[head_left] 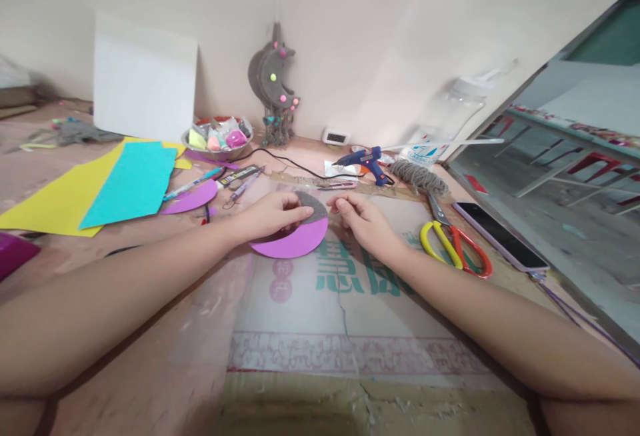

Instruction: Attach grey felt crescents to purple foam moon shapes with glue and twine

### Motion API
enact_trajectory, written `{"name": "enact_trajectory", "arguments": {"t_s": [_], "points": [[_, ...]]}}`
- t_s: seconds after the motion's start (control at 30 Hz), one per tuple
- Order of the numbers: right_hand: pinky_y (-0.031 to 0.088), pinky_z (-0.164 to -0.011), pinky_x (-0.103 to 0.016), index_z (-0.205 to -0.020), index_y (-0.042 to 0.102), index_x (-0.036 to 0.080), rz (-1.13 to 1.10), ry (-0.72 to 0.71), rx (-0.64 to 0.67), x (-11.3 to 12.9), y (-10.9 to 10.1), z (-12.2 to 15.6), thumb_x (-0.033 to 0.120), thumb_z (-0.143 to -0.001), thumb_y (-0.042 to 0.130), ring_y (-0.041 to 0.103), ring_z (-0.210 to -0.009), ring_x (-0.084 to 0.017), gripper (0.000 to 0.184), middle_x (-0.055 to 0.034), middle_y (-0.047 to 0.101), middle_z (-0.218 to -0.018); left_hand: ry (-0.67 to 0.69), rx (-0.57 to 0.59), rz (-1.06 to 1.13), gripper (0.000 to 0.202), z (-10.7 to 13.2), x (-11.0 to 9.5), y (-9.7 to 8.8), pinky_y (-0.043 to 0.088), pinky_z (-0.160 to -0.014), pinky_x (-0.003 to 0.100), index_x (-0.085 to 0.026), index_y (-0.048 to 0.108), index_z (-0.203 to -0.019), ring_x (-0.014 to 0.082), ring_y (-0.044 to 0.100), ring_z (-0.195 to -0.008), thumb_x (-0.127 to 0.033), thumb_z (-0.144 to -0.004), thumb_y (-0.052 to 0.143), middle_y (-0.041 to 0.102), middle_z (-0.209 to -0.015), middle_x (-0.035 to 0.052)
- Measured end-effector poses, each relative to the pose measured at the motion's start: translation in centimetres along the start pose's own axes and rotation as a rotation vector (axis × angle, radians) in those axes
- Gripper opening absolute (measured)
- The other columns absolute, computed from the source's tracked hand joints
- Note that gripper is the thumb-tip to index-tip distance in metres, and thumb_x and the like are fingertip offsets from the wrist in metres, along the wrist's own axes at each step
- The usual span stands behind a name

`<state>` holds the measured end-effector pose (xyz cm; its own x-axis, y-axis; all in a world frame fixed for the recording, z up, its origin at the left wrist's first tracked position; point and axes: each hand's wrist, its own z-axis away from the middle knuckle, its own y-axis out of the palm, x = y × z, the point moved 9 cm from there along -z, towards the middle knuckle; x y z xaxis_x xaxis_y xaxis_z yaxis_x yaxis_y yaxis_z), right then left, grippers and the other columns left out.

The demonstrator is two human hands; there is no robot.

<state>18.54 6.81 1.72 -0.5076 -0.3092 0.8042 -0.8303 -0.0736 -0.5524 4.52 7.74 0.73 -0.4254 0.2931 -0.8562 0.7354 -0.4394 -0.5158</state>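
Note:
A purple paper crescent (295, 239) lies on a flattened cardboard sheet (350, 316), with a grey felt crescent (314, 208) on top of it. My left hand (273, 215) lies on both pieces, fingers curled and pressing on the grey felt. My right hand (361, 217) rests just to the right of them, fingers bent with the tips pinched near the grey piece's right end. I cannot make out anything between those fingertips.
Yellow-and-red scissors (455, 249) and a phone (500, 236) lie to the right. A blue glue gun (367, 161), grey yarn (417, 176), a bowl of pompoms (217, 137), teal (135, 183) and yellow (55, 203) sheets, pens and a hanging felt moon (274, 79) stand behind.

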Motion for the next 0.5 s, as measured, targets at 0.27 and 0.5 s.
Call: {"name": "enact_trajectory", "arguments": {"t_s": [0.27,0.5], "points": [[0.032,-0.055,-0.025,-0.078,0.044,0.021,-0.001,-0.059,-0.136,0.3,-1.5,0.2,0.035,-0.086,0.048,0.037,-0.056,-0.011,0.017,0.0041,0.04,-0.063,-0.01,-0.004,-0.009,0.036,0.0,0.1,0.0,0.035,-0.047,0.021,-0.017,0.048,-0.063,0.0082,0.047,-0.047,-0.048,-0.081,0.05,0.053,-0.052,-0.0027],[0.031,-0.057,-0.026,-0.061,0.035,0.02,0.069,-0.108,-0.163,1.5,-1.9,0.6,0.034,-0.09,0.041,0.036,-0.057,-0.011,0.032,0.0036,0.034,-0.059,-0.011,-0.005,-0.008,0.036,0.0,0.2,0.0,0.035,-0.047,0.021,-0.017,0.048,-0.063,0.0081,0.047,-0.047,-0.048,-0.081,0.05,0.053,-0.053,-0.0027]]}}
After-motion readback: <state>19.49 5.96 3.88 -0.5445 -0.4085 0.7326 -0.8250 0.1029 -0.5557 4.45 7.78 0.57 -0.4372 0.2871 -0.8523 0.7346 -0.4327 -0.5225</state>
